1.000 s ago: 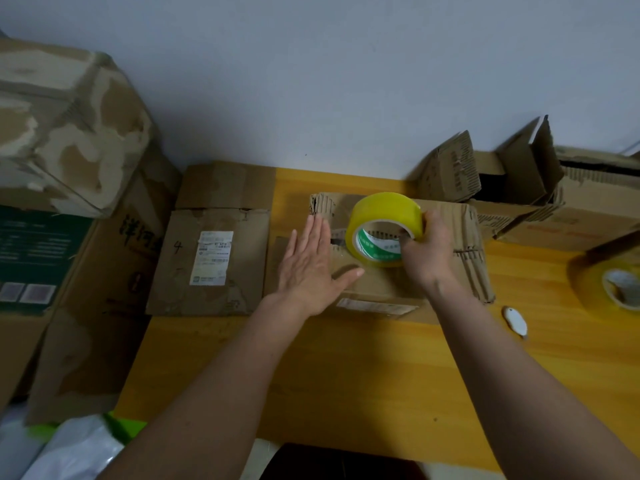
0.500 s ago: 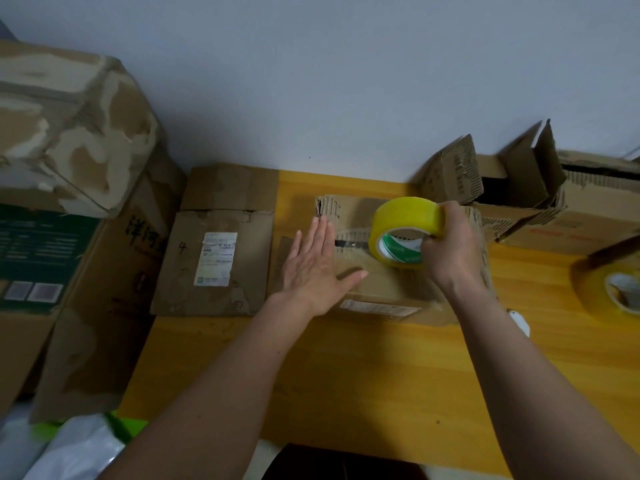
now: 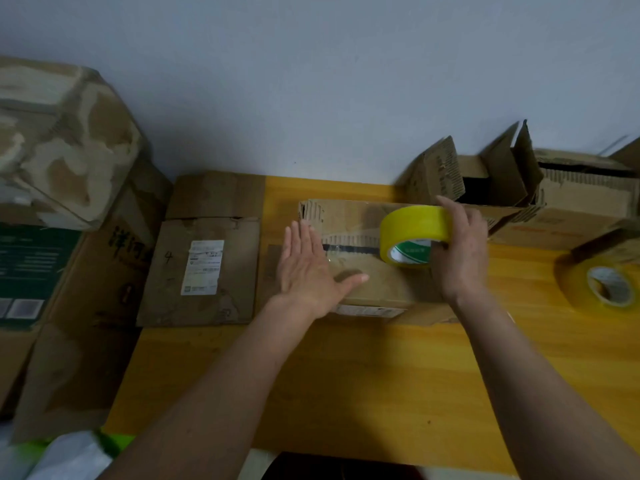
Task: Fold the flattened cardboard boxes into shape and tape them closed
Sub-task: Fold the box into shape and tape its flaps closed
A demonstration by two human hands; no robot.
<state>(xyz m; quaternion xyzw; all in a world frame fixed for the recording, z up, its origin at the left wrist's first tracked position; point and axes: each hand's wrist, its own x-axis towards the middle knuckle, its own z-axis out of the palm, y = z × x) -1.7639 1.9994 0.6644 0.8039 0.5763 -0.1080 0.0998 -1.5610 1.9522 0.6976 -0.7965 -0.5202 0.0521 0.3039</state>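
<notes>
A folded brown cardboard box [image 3: 349, 216] stands on the yellow wooden table [image 3: 381, 382], its top flaps closed. My left hand [image 3: 308, 271] lies flat with straight fingers on the left part of the lid, pressing down the start of a clear tape strip [image 3: 349, 249] that runs along the seam. My right hand [image 3: 460, 251] grips a yellow tape roll [image 3: 412, 233] standing on edge over the right part of the lid.
A flattened box with a white label [image 3: 201, 268] lies left of the folded one. Open, torn boxes [image 3: 519, 188] stand at the back right. A second tape roll [image 3: 602, 282] rests at the right edge. Big stacked cartons [image 3: 52, 168] stand to the left.
My right hand has drawn the tape roll rightward along the box's seam, laying out more clear tape. My left hand has stayed flat on the lid.
</notes>
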